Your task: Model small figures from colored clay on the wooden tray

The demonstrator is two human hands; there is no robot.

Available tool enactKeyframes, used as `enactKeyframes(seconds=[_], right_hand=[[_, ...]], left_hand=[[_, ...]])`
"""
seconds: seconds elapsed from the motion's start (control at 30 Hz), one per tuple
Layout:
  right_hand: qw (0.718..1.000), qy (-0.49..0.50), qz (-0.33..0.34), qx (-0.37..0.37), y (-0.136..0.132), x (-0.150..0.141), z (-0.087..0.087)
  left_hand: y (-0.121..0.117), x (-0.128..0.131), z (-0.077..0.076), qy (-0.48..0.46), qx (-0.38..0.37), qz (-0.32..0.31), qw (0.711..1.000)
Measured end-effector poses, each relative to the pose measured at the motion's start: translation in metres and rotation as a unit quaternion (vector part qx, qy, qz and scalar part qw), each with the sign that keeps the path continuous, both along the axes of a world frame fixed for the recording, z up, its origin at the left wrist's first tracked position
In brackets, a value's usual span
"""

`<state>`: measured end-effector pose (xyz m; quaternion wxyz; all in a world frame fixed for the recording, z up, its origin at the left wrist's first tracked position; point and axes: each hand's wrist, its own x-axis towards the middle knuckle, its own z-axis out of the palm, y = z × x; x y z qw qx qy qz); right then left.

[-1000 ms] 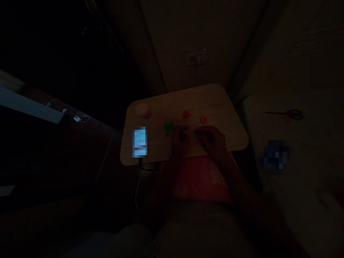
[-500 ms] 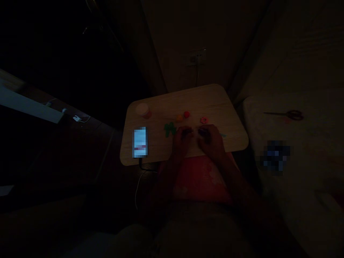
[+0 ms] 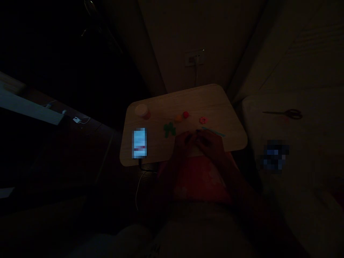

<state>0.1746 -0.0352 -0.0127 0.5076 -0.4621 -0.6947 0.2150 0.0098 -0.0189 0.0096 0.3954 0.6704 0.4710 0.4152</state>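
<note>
Left hand [image 3: 184,141] and right hand [image 3: 213,142] are curled, grasp indiscernible; farther are seen one red ball [image 3: 186,114], one flower-like pink piece [image 3: 201,121].

A thin pale-blue strip [image 3: 213,132] slants nearer toward the right; a small dark piece [image 3: 198,130], apparently, sits just left.

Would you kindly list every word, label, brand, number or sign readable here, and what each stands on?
No text can be read in this view.
Lit screen: pixelated, nothing legible.
Dark blue item on the right: also pixelated.
Pale-topped container: too dim to tell whether it is labelled.
Dark marks at the bottom edge: too faint to read.
</note>
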Motion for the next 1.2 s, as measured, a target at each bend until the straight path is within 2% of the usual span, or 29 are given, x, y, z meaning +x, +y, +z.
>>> enactKeyframes(seconds=[0.17,0.4,0.63,0.77,0.97,1.1,1.13,1.2], right_hand=[[1.000,0.000,0.007,0.000,-0.002,-0.001,0.004],[1.000,-0.004,-0.013,0.000,-0.004,-0.001,0.004],[0.998,0.061,0.011,0.004,-0.004,-0.002,0.006],[0.997,0.074,0.014,-0.023,-0.004,-0.004,0.010],[0.992,0.116,-0.031,-0.045,-0.005,-0.005,0.012],[0.972,0.187,-0.132,-0.056,-0.005,0.000,0.010],[0.971,0.188,-0.141,-0.051,-0.006,0.000,0.010],[0.983,0.149,-0.097,-0.035,-0.006,0.000,0.011]], left_hand=[[0.000,0.001,-0.003,0.007,0.003,0.006,1.000],[-0.002,0.002,0.001,0.052,-0.005,-0.036,0.998],[0.000,0.003,-0.004,0.021,-0.022,-0.031,0.999],[0.000,0.004,-0.001,-0.001,-0.031,-0.016,0.999],[0.003,0.002,-0.004,-0.014,-0.012,0.002,1.000],[0.006,-0.005,-0.013,-0.084,-0.050,0.063,0.993],[0.006,-0.006,-0.015,-0.100,-0.066,0.070,0.990],[0.005,-0.007,-0.015,-0.092,-0.077,0.049,0.992]])
